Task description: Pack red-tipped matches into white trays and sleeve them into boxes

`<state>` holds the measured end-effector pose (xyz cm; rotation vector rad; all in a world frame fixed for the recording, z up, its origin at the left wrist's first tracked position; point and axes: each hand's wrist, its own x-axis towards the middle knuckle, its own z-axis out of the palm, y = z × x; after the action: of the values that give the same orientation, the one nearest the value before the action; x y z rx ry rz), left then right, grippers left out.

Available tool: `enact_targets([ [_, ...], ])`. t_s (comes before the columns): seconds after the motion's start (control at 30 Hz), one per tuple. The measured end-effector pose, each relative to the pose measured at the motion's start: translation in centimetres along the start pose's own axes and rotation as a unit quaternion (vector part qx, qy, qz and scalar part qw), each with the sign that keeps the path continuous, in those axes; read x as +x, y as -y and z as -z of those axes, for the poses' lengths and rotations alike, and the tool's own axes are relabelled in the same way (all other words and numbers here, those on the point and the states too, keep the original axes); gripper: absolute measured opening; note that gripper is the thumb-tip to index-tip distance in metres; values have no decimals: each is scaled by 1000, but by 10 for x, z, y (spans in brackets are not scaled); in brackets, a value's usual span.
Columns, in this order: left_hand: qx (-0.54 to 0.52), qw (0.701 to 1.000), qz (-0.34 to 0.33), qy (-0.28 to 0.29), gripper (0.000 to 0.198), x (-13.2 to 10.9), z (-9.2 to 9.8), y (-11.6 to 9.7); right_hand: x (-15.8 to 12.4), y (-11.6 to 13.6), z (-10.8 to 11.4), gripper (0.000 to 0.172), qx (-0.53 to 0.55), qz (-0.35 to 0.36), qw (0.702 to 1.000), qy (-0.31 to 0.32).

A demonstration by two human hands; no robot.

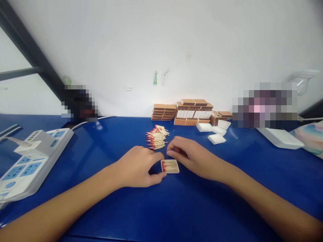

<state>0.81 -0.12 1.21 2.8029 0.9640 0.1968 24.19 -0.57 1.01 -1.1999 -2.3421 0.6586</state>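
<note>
A small white matchbox tray [179, 172] lies on the blue table. Matches [170, 166] fill it in a row, red heads toward the left. My left hand [141, 166] grips the tray's left end, index finger at the far corner and thumb at the near one. Just above the tray's right side hovers my right hand [188, 153], its fingers curled and the tips close together; whether a match is between them I cannot make out. Behind both hands lies a loose heap of matches [156, 137], heads mostly to the left.
Stacked brown matchboxes [193, 114] stand against the wall, with another stack [163, 112] to their left. Several white trays [217, 138] lie in front of them. A white power strip [37, 161] with a plugged-in adapter is at left; a white box [281, 137] sits at right.
</note>
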Motion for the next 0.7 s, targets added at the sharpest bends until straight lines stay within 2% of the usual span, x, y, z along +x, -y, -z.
enact_targets([
  [0.07, -15, 1000, -18, 17, 27, -1, 1, -4, 8, -5, -6, 10, -18, 18, 999, -25],
  [0.23, -36, 998, -39, 29, 21, -5, -2, -14, 24, -15, -24, 17, -85, 59, 994, -36],
  [0.5, -42, 998, -47, 21, 20, -4, -4, -15, 28, -16, -32, 9, -93, 40, 994, -35],
  [0.7, -38, 998, -48, 25, 20, -3, -2, -11, 19, -10, -21, 10, -127, -22, 992, 11],
])
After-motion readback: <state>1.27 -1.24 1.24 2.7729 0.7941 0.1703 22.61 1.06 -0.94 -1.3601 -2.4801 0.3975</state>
